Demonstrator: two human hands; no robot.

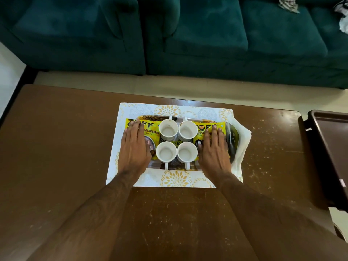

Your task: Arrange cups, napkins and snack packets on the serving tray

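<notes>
Four cups (176, 142) crowded the middle of the tray (233, 140), touching or nearly so, with packets (150, 129) covering both ends. Bare table (66, 147) lay open left and front; a dark tray (331, 147) blocked the right edge.

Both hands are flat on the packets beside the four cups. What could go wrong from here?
1. The four white ceramic cups stand packed together; sliding either yellow snack packet inward may knock them.
2. The left hand and right hand press flat without gripping, so packets could slip.
3. The white napkin hangs past the patterned tray and may slide off.
</notes>
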